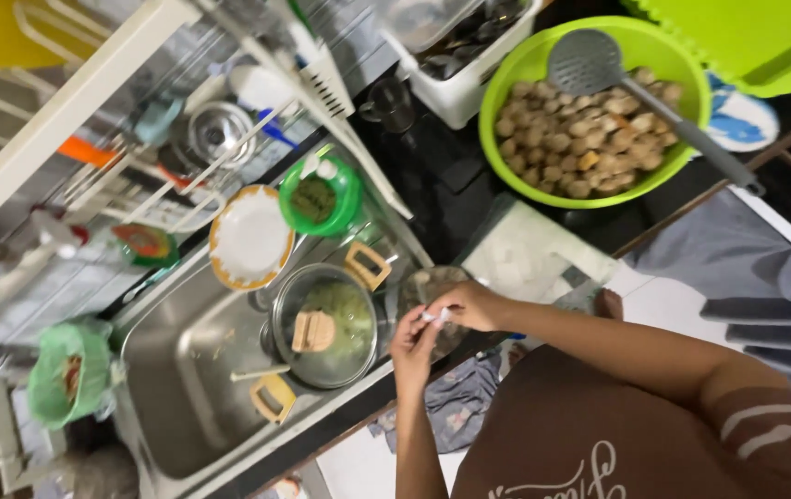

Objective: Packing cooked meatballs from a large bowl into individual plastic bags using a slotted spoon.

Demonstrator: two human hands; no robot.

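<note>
Hands meet over a glass bowl (pixel 432 286): left hand (pixel 414 351) and right hand (pixel 469 305) pinch a small white piece (pixel 434 316); meatballs (pixel 580 139) at one o'clock fill a green basin (pixel 506 83), apparently most already shaped.

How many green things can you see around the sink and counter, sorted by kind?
Green bowl of round balls: 1
Small green tub: 1
Green bag by the sink: 1
Green board or lid at the top right corner: 1
Total: 4
</note>
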